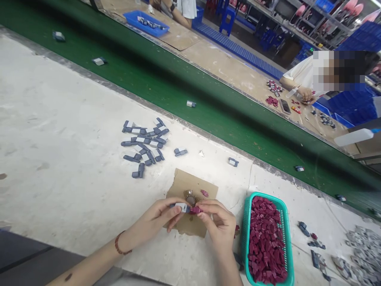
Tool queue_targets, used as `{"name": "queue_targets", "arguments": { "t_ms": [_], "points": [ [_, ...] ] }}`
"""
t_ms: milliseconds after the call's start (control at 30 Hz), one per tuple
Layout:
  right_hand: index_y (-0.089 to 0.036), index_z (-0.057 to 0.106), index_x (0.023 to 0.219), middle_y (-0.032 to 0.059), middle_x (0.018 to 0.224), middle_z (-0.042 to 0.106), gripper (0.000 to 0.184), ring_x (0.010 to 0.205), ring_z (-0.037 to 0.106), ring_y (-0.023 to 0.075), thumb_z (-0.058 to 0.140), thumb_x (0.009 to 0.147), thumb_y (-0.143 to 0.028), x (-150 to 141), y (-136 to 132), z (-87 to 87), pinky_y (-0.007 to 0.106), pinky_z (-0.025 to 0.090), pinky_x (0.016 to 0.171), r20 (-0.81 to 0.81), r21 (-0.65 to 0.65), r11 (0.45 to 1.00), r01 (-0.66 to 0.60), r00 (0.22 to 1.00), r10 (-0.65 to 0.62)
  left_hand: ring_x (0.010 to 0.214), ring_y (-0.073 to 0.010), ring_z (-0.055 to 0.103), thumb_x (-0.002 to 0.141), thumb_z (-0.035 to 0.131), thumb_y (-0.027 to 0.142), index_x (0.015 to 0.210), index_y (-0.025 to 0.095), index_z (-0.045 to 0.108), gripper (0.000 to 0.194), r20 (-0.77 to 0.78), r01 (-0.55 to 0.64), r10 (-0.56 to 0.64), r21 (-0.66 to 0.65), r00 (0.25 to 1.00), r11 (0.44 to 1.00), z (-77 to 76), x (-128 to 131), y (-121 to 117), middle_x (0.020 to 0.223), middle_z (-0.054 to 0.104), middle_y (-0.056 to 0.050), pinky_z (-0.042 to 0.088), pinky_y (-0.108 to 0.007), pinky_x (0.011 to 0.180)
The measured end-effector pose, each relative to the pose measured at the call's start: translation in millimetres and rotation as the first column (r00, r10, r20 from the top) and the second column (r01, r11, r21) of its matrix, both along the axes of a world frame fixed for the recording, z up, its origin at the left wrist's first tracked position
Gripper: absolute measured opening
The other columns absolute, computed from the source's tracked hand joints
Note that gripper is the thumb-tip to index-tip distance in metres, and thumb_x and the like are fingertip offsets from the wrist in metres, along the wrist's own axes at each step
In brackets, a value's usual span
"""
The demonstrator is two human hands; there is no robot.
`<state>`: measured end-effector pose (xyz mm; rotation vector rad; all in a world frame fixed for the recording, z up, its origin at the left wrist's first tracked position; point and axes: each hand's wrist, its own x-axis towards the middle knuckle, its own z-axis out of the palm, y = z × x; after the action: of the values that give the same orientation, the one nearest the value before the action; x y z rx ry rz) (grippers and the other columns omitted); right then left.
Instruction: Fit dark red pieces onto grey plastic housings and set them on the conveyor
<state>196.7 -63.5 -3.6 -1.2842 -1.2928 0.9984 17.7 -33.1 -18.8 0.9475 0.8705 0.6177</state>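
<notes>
- Pinched narrow, my left hand (pixel 166 212) holds a blue-grey and white plastic block (pixel 181 207); my right hand (pixel 218 222) pinches a small maroon plastic piece (pixel 195 210) at its end, fingertips only, probably for fine control.
- Beyond both hands runs a long green belt (pixel 143 83), within reach, I judge.
- Just right of my right hand stands a turquoise perforated plastic basket (pixel 245 230) full of maroon pieces (pixel 266 238), likely for quick picking.
- Beneath my hands lies a torn brown cardboard sheet (pixel 181 178), perhaps protecting the white tabletop (pixel 74 159).
- Beyond my left hand, similar blocks (pixel 141 140) lie loosely clustered, seemingly out of my fingers' way.
</notes>
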Motion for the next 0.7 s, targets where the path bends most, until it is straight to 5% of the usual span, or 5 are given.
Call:
{"name": "queue_targets", "arguments": {
  "t_ms": [333,500,700],
  "points": [
    [-0.026,0.077,0.086,0.0047,0.085,0.077,0.009,0.079,0.072,0.0198,0.069,0.084,-0.028,-8.6,-2.1,1.5,0.032,0.059,0.073,0.048,0.003,0.999,-0.044,0.998,0.044,0.045,-0.0117,0.037,0.078,0.052,0.070,0.078,0.018,0.067,0.054,-0.026,0.029,-0.029,0.026,0.999,0.999,3.7,2.5,-4.0,0.053,0.041,0.004,0.040,-0.025,0.046],
    [-0.024,0.077,0.084,0.0046,0.084,0.076,0.009,0.076,0.071,0.0184,0.068,0.083,-0.023,-10.8,-1.6,1.4,0.029,0.058,0.070,0.100,-0.030,0.999,-0.033,0.994,0.035,0.048,-0.0132,0.036,0.087,0.044,0.061,0.068,0.020,0.057,0.047,-0.127,0.071,-0.052,0.149,0.991,0.986,5.7,4.1,-2.5,0.052,0.038,0.004,0.038,-0.025,0.048],
    [-0.022,0.076,0.080,0.0049,0.077,0.074,0.008,0.075,0.069,0.0189,0.069,0.082,-0.026,-7.7,-0.3,4.2,0.030,0.056,0.070,0.062,-0.092,0.995,-0.039,0.997,0.045,0.056,-0.0154,0.046,0.091,0.041,0.047,0.083,0.020,0.057,0.033,-0.291,0.296,-0.224,0.234,0.930,0.926,13.5,-4.4,1.6,0.065,0.049,0.002,0.041,-0.025,0.054]
  ]
}}
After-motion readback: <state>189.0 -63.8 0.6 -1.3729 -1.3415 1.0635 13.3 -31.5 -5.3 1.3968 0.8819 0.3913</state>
